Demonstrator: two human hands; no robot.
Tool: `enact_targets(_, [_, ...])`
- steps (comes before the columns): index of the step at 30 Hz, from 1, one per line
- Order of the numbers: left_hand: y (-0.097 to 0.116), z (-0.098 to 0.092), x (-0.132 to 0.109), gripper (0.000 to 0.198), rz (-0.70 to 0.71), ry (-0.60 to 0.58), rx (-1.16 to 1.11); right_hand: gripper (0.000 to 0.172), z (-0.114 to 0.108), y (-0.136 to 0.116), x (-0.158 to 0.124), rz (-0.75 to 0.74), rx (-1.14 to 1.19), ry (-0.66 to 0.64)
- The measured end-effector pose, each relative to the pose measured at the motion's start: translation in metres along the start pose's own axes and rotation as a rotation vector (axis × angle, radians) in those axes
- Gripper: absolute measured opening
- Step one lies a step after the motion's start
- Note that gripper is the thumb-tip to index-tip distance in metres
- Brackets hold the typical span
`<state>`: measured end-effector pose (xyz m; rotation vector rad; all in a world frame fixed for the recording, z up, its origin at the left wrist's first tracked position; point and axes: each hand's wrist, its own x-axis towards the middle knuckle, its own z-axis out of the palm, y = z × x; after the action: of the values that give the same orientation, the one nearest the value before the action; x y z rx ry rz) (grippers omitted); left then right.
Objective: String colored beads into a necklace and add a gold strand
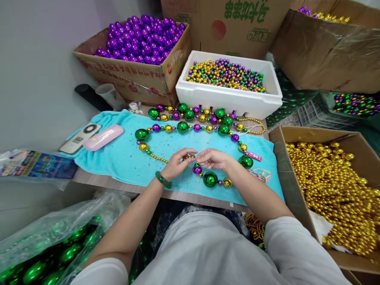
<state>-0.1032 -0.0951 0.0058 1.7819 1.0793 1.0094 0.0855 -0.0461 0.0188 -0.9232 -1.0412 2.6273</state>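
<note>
**Bead strand [182, 127] on blue towel [124, 174], bead-filled containers round it**

Strand lies in a loop on towel, green, purple & gold balls, ends meeting at the hands. L hand [175, 165]: fingers bent, thumb & forefinger close tog., gold beads right by the tips; can't tell if they're gripped. R hand [214, 158]: fingertips drawn tog. just above a purple ball of the strand; can't tell what, if anything, is pinched, too small. 2nd strand [189, 114] lies behind the 1st.

Containers:
- Back L: cardboard box [124, 81], heaped above rim w/ shiny purple balls [145, 39].
- Back ctr: white foam box [228, 94], next to it, w/ small mixed beads [225, 75] (gold, purple, green).
- R: open carton [326, 134] w/ a big pile of gold bead strings [335, 198].
- Upper R: taped carton [326, 51], purple & gold beads [326, 16] showing at top.
- Below that: grey crate [316, 114], mixed-colour strings [356, 103] beside/above it; can't tell if inside.
- Lower L: clear plastic bag [74, 215] w/ large green balls [35, 273].

Pink case [103, 137] on towel, L side, touching a pale box [80, 138].
</note>
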Motion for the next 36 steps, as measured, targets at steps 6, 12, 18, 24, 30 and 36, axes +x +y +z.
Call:
enact_targets(6, [0.001,0.005,-0.005,0.028,0.143,0.065,0.350,0.023,0.001,-0.005,0.000,-0.007,-0.026,0.188])
enact_targets(12, [0.003,0.026,-0.008,0.028,0.007,0.207,0.259,0.021,0.015,-0.002,0.003,-0.118,-0.167,0.488])
enact_targets(18, [0.004,0.036,-0.008,0.036,-0.224,0.191,0.006,0.022,0.021,-0.003,-0.001,-0.192,-0.278,0.563])
enact_targets(24, [0.012,0.027,-0.003,0.025,-0.349,0.147,0.248,0.008,0.024,-0.001,-0.002,-0.261,-0.821,0.763])
enact_targets(30, [0.011,0.005,0.005,0.021,-0.668,0.036,-0.029,0.013,0.041,0.002,-0.014,-0.230,-1.227,0.795])
enact_targets(36, [0.013,0.000,0.006,0.024,-0.715,0.072,-0.425,0.020,0.058,0.022,-0.018,-0.352,-1.335,0.707])
